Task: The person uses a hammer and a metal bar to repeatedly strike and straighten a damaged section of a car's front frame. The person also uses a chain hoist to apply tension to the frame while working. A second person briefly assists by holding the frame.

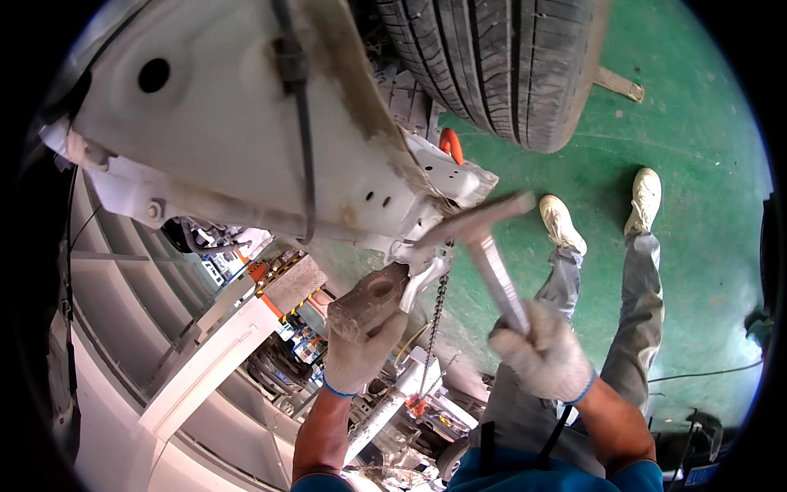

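My left hand, in a pale glove, holds a dark metal block with a hole against the underside of a bent metal flange on a grey car body panel. My right hand, also gloved, grips the wrapped handle of a hammer, whose blurred head lies over the flange, just right of the block; whether it touches cannot be told. A chain hangs below the flange, and an orange hook shows behind the panel's edge.
A tyre stands beyond the panel on the green floor, near a wooden piece. My feet are below at right, near a thin cable. White framework, a checker-plate platform and assorted parts fill the lower left.
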`<action>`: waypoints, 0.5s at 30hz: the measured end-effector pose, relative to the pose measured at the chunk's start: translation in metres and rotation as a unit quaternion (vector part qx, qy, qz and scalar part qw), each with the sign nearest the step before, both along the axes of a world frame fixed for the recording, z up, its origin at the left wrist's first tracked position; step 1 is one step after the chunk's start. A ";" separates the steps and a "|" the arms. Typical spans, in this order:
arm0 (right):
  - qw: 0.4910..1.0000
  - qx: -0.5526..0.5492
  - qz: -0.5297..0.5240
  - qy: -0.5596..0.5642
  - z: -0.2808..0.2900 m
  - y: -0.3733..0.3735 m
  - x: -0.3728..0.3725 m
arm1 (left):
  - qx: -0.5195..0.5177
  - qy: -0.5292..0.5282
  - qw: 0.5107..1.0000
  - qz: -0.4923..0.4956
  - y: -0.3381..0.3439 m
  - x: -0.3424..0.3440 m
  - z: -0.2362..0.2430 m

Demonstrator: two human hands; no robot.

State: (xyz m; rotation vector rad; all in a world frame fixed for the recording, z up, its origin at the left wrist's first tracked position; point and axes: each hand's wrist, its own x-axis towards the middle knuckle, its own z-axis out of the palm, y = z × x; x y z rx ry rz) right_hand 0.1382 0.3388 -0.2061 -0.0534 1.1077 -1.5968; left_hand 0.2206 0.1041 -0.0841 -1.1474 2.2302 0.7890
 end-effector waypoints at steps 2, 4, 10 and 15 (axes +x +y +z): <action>0.970 -0.028 -0.157 -0.181 -0.020 0.020 -0.002 | 0.010 0.003 0.999 0.046 0.004 0.011 0.002; 0.915 0.035 -0.292 -0.276 -0.010 0.014 -0.022 | 0.008 -0.005 1.000 -0.006 -0.002 0.016 0.002; 0.997 0.022 0.072 0.003 -0.004 0.007 0.008 | -0.006 0.012 1.000 0.024 0.003 0.011 -0.003; 0.926 0.036 -0.261 -0.269 -0.016 0.017 -0.023 | -0.024 0.013 1.000 -0.001 0.015 0.003 -0.003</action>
